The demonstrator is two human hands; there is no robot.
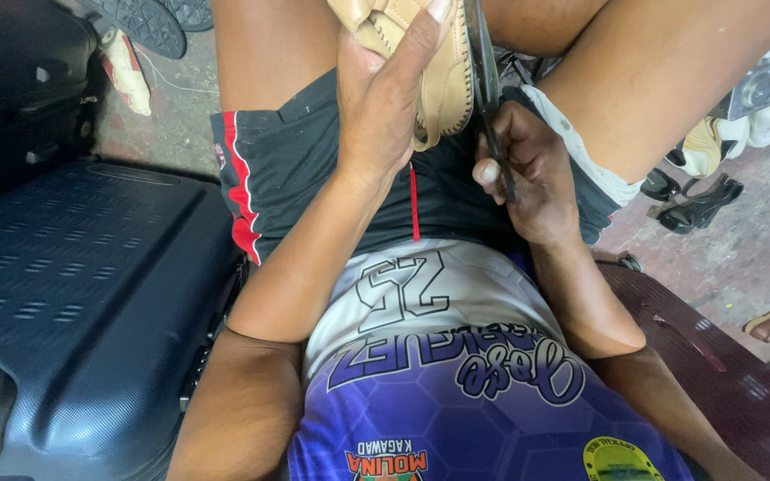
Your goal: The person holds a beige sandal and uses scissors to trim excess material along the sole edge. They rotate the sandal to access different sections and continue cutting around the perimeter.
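Observation:
My left hand grips a tan leather shoe from the side, fingers spread over its upper, holding it above my lap. My right hand is closed around a dark, thin-bladed tool whose blade runs up along the shoe's right edge, touching or very close to it. The shoe's top end is cut off by the frame. My black shorts with red trim and purple-and-white jersey lie below both hands.
A dark blue hard-shell suitcase lies at my left, with a black case behind it. A dark red seat edge shows at the right. Several shoes and sandals sit on the concrete floor at the right.

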